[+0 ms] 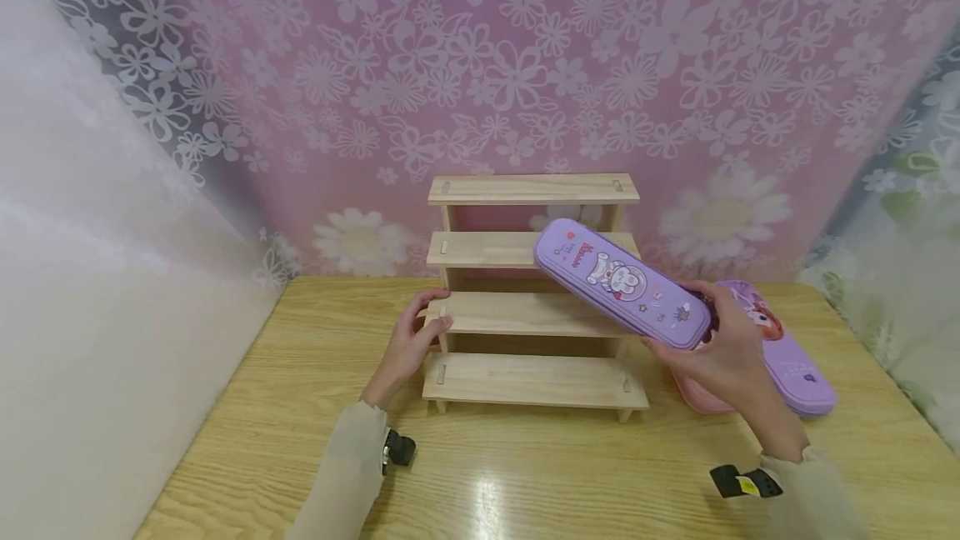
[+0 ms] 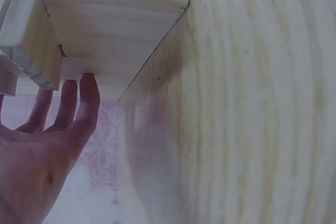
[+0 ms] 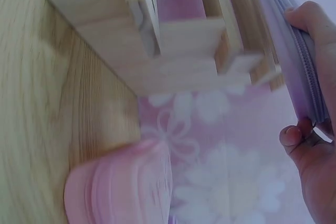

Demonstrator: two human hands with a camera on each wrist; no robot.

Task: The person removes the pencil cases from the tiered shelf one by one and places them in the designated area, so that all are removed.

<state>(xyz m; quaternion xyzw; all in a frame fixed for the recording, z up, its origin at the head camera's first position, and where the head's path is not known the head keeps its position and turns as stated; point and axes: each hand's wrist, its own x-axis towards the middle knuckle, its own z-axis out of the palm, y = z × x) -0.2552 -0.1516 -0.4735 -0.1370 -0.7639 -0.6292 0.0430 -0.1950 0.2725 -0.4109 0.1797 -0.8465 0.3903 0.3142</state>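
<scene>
A four-tier wooden display shelf (image 1: 525,377) stands on the table, its boards rising in steps toward the back. My left hand (image 1: 414,336) grips the left end of its second board from the bottom. In the left wrist view, the fingertips (image 2: 89,80) rest against the side panel. My right hand (image 1: 723,357) holds a purple pencil case (image 1: 592,267) by its right end, tilted and raised in front of the upper boards. A cartoon rabbit is printed on its lid. The right wrist view shows its zipper edge, with the thumb (image 3: 310,17) pressed on it.
Behind my right hand, another purple pencil case (image 1: 806,382) with a cartoon girl lies on the table (image 1: 300,423). A pink case (image 3: 121,187) lies beside it, partly hidden by my hand in the head view. A flowered pink curtain (image 1: 420,107) hangs behind the shelf.
</scene>
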